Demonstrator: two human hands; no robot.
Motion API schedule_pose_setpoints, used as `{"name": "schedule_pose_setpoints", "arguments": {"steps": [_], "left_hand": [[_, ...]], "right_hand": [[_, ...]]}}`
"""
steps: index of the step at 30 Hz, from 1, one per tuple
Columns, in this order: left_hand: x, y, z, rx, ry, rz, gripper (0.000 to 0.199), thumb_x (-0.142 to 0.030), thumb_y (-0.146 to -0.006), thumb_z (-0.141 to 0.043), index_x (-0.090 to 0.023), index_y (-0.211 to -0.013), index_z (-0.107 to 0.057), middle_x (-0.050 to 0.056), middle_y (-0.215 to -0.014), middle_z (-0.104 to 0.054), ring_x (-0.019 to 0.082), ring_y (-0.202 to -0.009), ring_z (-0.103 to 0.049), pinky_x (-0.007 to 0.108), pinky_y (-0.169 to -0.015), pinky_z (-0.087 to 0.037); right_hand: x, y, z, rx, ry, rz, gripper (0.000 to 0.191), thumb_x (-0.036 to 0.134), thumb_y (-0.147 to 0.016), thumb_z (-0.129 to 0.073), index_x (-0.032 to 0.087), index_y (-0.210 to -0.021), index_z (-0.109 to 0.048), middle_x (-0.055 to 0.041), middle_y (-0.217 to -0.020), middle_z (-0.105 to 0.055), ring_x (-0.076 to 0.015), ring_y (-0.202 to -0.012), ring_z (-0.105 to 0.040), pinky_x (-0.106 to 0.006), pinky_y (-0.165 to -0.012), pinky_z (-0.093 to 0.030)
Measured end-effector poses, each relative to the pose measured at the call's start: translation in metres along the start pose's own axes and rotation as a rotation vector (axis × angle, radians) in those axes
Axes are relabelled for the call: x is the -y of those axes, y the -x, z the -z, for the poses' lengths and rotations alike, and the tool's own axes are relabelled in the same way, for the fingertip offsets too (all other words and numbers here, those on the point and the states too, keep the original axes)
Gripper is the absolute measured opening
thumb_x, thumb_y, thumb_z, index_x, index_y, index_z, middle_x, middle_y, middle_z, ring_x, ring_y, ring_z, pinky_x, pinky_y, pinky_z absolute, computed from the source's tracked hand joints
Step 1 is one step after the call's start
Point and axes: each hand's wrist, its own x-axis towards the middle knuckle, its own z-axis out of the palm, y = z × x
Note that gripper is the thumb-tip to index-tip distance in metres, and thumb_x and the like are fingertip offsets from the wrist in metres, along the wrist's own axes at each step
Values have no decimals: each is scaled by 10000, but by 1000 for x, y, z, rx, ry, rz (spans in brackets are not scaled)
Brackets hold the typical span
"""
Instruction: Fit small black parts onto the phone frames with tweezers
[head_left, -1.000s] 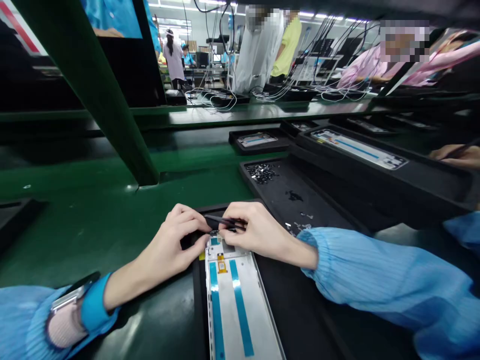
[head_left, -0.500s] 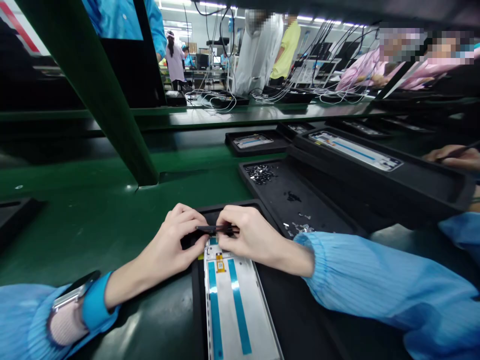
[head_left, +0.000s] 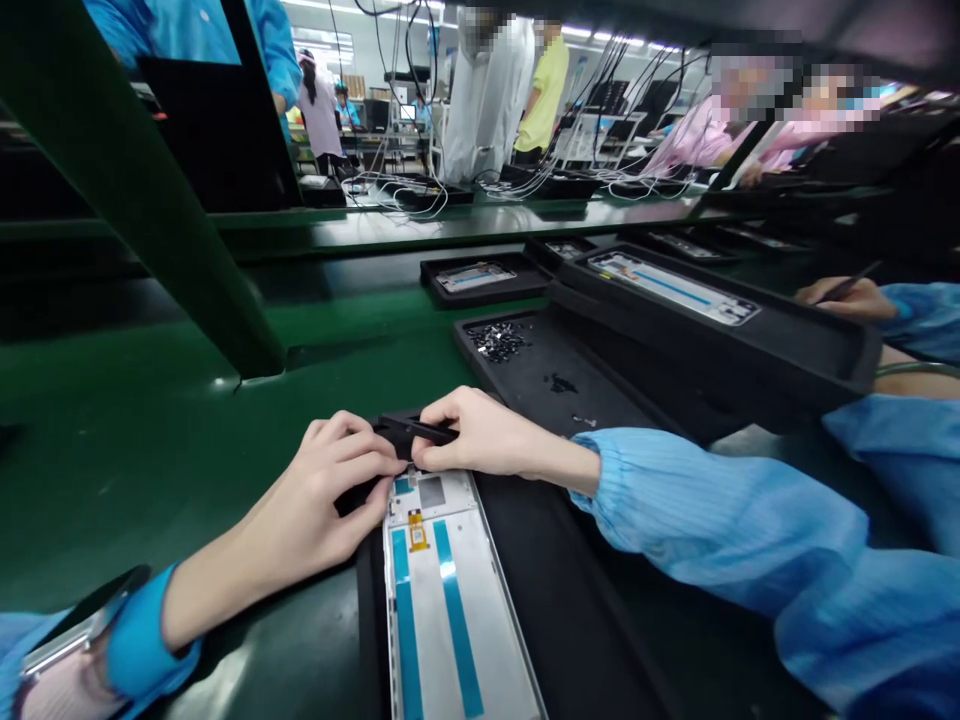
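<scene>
Nearest: watch on the left wrist, over a blue sleeve cuff. Silver panel lies in a black tray, its near end out of frame. Two blue strips run lengthwise on it, orange flex piece between their upper ends.

Left hand at the panel's far left corner, fingers curled, thumb a bit apart from the index; can't tell if that grip has a part in it. Right hand just beside it, over the panel's far edge: grip closed on black tweezers, which point left. Can't make out what's at the tips.

Green surface under it all. Beyond the right hand, a parts tray with a heap of small parts at its far end. Right of that, a raised tray with a second panel. Co-worker's hand at far right holds a slim dark tool.

Further: small tray with another panel, green post at left, tangled white cables, people standing behind.
</scene>
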Motion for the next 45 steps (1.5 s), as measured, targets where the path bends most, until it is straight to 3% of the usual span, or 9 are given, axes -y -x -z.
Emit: {"name": "schedule_pose_setpoints", "arguments": {"steps": [9, 14, 17, 20, 24, 30, 45], "left_hand": [[-9, -9, 6, 29, -129, -73, 163, -138, -822, -452, -176, -801, -609, 42, -843, -626, 221, -892, -480, 400, -767, -340], [-5, -4, 5, -4, -63, -109, 173, -125, -826, -474, -161, -894, -628, 55, -883, -642, 198, -882, -531, 367, -773, -377], [-3, -3, 4, -41, -17, -117, 159, -108, -809, -492, -151, -861, -635, 53, -845, -648, 176, -824, -557, 344, -752, -404], [-3, -3, 4, -52, 9, -100, 138, -98, -796, -511, -148, -831, -634, 52, -818, -641, 170, -792, -563, 331, -725, -414], [-4, -3, 4, -49, 50, -82, 126, -98, -791, -524, -152, -815, -635, 47, -821, -642, 168, -793, -566, 328, -725, -415], [-5, -6, 3, -80, 78, -69, 124, -85, -782, -526, -142, -792, -636, 36, -776, -637, 151, -757, -559, 315, -703, -408], [-5, -5, 2, -85, 81, -55, 140, -97, -790, -506, -155, -776, -632, 29, -760, -632, 149, -744, -561, 311, -697, -413]], "right_hand": [[17, 1, 5, 4, 1, 2, 70, 188, -644, -613, 123, -620, -626, 34, -544, -539, -65, -532, -454, -166, -455, -303], [12, 6, 10, -278, -188, 73, 436, 455, -842, -468, 107, -634, -630, 1, -506, -536, -65, -442, -475, -178, -429, -346], [9, 8, 5, -325, -311, 47, 548, 512, -890, -349, 115, -592, -581, -7, -509, -531, -69, -419, -507, -186, -440, -398], [9, 10, 0, -264, -374, 102, 357, 428, -874, -463, 130, -718, -584, -10, -650, -585, -108, -571, -605, -220, -558, -489], [12, 11, 1, -239, -193, 274, 107, 254, -812, -590, 154, -790, -619, -36, -884, -623, -145, -867, -603, -285, -800, -488], [9, 10, -6, -245, -411, 175, 166, 300, -784, -620, 150, -801, -552, 5, -691, -601, -131, -642, -648, -236, -596, -533], [13, 13, -9, -296, -287, 205, 99, 209, -794, -593, 160, -760, -514, 13, -645, -617, -128, -603, -663, -196, -530, -533]]}}
